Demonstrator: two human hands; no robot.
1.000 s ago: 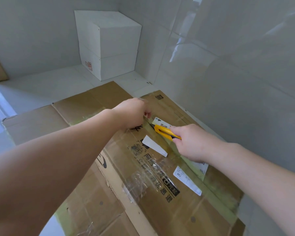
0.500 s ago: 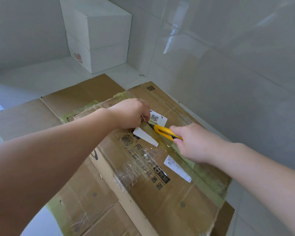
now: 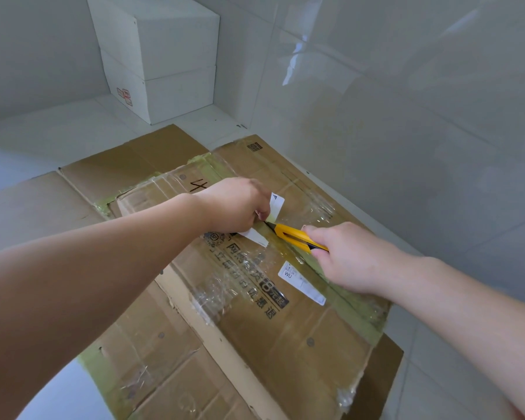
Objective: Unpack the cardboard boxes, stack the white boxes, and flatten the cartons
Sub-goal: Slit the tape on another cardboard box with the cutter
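A brown cardboard carton (image 3: 285, 328) lies on the floor, its top covered with clear and greenish tape and white labels. My right hand (image 3: 346, 259) grips a yellow utility knife (image 3: 294, 234) whose tip sits on the greenish tape seam. My left hand (image 3: 237, 204) is curled on the carton top right at the knife tip; what its fingertips hold is hidden. Two white boxes (image 3: 161, 56) stand stacked in the far corner.
Flattened cardboard sheets (image 3: 73, 192) lie spread on the floor under and left of the carton. A glossy tiled wall (image 3: 406, 116) runs close along the carton's right side. White floor tiles (image 3: 43, 134) stretch toward the corner.
The knife has slid a little nearer to me along the tape seam. My left hand stays by the blade tip. My head has moved closer, so the white boxes sit higher in view.
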